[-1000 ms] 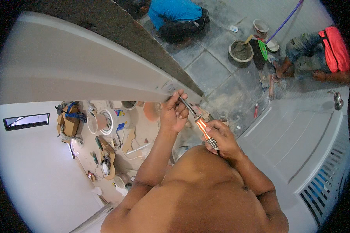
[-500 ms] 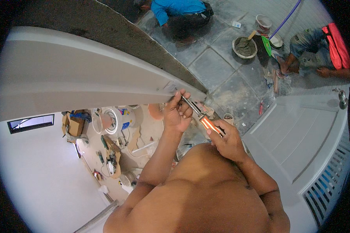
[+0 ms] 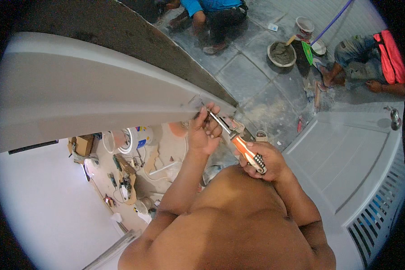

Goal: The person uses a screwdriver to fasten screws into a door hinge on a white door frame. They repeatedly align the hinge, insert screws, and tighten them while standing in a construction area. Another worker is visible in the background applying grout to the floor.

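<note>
A tiled grey floor (image 3: 252, 81) is spreading out far below the viewpoint, dusted with mortar, and a long white panel (image 3: 90, 90) with a rough dark upper edge is crossing the picture from the left toward the middle. The person's left hand (image 3: 204, 132) is pressing up at the near end of that panel, its fingers (image 3: 213, 110) curled closed around the metal shaft of a screwdriver (image 3: 236, 141) close to its tip. The right hand (image 3: 265, 159) is sitting lower and nearer the bare chest, wrapped tight around the tool's orange and grey handle. The screwdriver's long axis is running on a slant from the right hand at lower right up to the panel's end at upper left, so the tip is lying just beyond the left fingers, which are the nearer of the two to the panel; whether the tip is touching the panel is too small to tell. A white louvred door (image 3: 346, 166) is standing just to the right, well apart from the tool. Down below, a bowl of grey mortar (image 3: 282, 52) is lying on the floor between two crouching co-workers, and buckets and scattered tools (image 3: 121, 166) are littering a paler floor at lower left. Nothing is standing between tip and panel.
</note>
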`<state>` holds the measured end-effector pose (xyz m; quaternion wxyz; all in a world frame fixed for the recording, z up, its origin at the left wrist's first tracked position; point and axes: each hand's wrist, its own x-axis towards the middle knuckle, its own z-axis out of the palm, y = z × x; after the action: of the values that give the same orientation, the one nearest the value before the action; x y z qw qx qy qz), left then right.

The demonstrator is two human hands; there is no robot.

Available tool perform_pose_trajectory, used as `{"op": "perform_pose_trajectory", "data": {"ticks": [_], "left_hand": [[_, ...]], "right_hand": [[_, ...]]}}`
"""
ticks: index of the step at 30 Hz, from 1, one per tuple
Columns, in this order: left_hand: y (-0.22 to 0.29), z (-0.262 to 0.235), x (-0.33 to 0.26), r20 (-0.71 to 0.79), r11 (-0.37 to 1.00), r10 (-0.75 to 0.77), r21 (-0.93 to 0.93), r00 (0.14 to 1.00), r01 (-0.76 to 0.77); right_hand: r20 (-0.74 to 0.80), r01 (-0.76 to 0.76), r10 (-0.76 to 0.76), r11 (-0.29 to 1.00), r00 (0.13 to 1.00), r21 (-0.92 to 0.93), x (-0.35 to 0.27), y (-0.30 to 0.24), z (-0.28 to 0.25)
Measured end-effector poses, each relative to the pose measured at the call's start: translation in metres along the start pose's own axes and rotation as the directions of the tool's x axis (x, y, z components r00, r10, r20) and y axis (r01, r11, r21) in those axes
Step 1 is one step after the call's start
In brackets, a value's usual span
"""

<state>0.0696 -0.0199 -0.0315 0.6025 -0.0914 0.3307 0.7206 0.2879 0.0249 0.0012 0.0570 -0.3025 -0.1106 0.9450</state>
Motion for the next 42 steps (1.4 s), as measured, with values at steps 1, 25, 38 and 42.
{"op": "perform_pose_trajectory", "data": {"ticks": [1, 25, 38, 42], "left_hand": [[0.000, 0.000, 0.000, 0.018, 1.000, 0.006, 0.007, 1.000, -0.006], [-0.006, 0.009, 0.000, -0.079, 1.000, 0.028, -0.011, 0.996, -0.029], [-0.008, 0.010, 0.001, 0.005, 0.998, 0.066, 0.019, 0.998, -0.067], [-0.008, 0.013, -0.001, -0.105, 0.998, 0.059, 0.033, 0.993, -0.056]], "right_hand": [[-0.007, 0.042, -0.042, 0.999, 0.999, -0.001, 0.000, 0.001, -0.002], [-0.112, 0.216, -0.645, 0.408, 0.756, -0.887, 0.000, 0.018, 0.017], [-0.071, 0.341, -0.669, 0.463, 0.740, -0.818, 0.000, 0.018, 0.022], [-0.312, 0.074, -0.185, 0.940, 0.932, -0.334, -0.007, 0.009, 0.021]]}}
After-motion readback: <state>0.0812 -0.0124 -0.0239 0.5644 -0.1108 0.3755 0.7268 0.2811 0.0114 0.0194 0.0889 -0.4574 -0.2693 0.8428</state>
